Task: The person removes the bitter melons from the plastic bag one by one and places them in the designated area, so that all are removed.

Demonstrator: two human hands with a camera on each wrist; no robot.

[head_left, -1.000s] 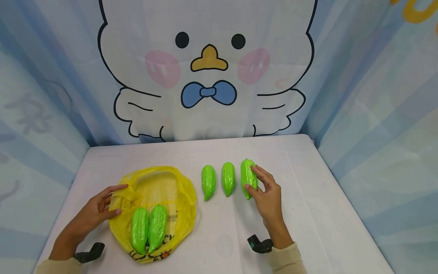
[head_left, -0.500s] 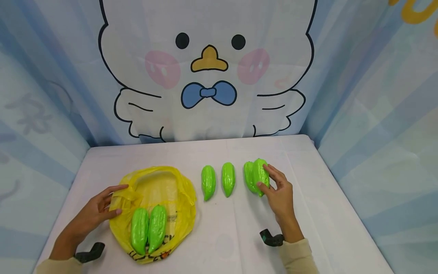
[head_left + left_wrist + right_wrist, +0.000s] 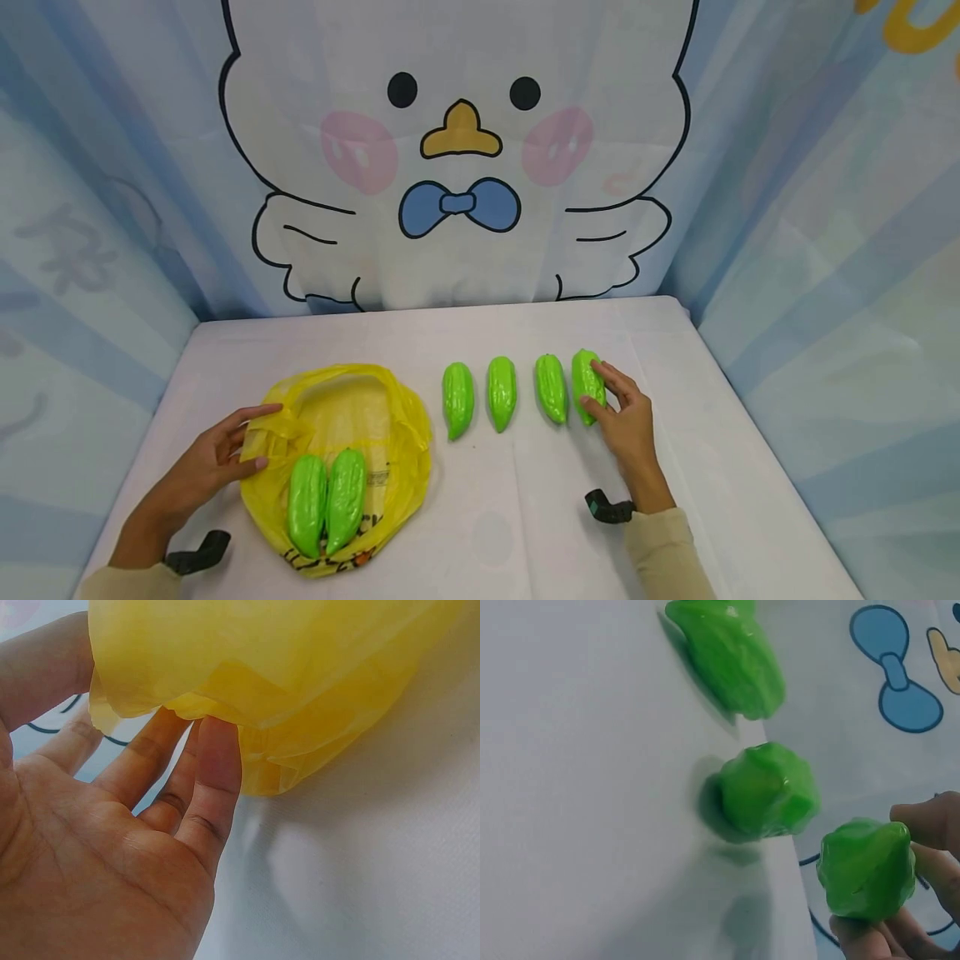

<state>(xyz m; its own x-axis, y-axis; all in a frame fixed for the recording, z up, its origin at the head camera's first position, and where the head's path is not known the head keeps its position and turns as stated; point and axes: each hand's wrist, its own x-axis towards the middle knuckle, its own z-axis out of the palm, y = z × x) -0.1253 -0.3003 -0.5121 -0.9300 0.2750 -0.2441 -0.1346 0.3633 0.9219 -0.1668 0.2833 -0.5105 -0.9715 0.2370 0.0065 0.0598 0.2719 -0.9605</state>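
My right hand (image 3: pixel 628 425) holds a bright green, bumpy bitter melon (image 3: pixel 587 385) between thumb and fingers at the right end of a row. In the right wrist view this melon (image 3: pixel 864 874) shows its tapered end toward the camera. Left of it lie three similar bitter melons, the nearest (image 3: pixel 551 388), a middle one (image 3: pixel 502 394) and a far left one (image 3: pixel 457 400). A yellow plastic bag (image 3: pixel 411 442) lies with its mouth spread wide, two more bitter melons (image 3: pixel 306 504) at its near side. My left hand (image 3: pixel 202 462) grips the bag's left edge, fingertips partly hidden by the film (image 3: pixel 187 667).
A white cloth covers the table (image 3: pixel 480 492). At its back edge hangs a curtain (image 3: pixel 457 267) printed with a cartoon bird, and pale blue curtains (image 3: pixel 832 275) flank both sides. Black wrist mounts (image 3: pixel 609 507) sit at both wrists.
My right hand has moved to the right with its bitter melon, which overlapped the third one in the row and now shows beside it. The left hand and bag have stayed in place.
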